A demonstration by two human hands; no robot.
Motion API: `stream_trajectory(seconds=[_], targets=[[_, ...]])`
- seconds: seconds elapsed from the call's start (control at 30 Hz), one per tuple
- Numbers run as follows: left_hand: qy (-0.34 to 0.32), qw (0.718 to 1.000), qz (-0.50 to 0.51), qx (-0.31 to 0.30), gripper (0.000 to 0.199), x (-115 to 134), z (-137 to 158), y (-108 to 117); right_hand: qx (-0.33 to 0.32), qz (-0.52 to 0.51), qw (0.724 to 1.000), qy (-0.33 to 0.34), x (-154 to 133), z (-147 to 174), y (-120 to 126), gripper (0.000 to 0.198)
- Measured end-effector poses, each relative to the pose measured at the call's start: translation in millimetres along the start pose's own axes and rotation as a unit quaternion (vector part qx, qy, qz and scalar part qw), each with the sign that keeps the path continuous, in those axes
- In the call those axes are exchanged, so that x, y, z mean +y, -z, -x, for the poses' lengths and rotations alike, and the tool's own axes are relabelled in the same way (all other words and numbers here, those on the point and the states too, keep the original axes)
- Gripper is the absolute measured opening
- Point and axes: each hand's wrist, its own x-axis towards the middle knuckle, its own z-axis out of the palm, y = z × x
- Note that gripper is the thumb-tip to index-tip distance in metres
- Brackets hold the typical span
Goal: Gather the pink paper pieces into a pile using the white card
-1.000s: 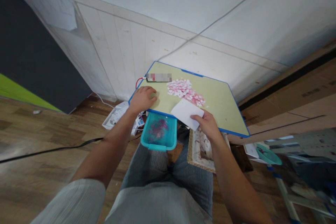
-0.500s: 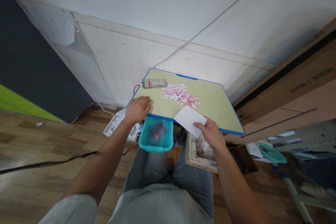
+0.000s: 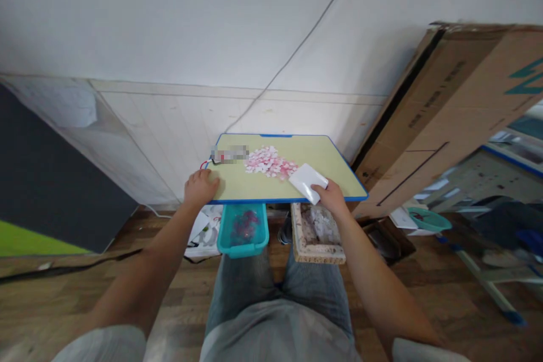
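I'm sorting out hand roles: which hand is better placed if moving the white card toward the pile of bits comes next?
Probably the right hand: it holds the white card, near the pile. The left hand rests at the left edge of the table, away from the card.

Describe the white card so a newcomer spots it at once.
Find the yellow table with a blue rim by the wall. Near its front edge, the right hand holds the card. It is one flat white sheet, far larger than any piece in the pink and white pile.
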Motion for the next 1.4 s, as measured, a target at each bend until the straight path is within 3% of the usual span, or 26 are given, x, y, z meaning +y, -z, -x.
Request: stream_trajectory(seconds=[0.3,0.77,1.4], targets=[[0.017,1.0,-0.005,0.015,0.053,19,-2,-4,-0.012,0.056,0.998,0.02,2,-9,-31,0.027],[0.062,0.998,0.02,0.013,0.049,30,5,11,-0.043,0.072,0.996,0.031,18,-4,-42,0.038],[0.074,0.996,0.054,0.004,0.05,27,4,6,-0.031,0.06,0.997,0.038,15,11,-59,0.047]])
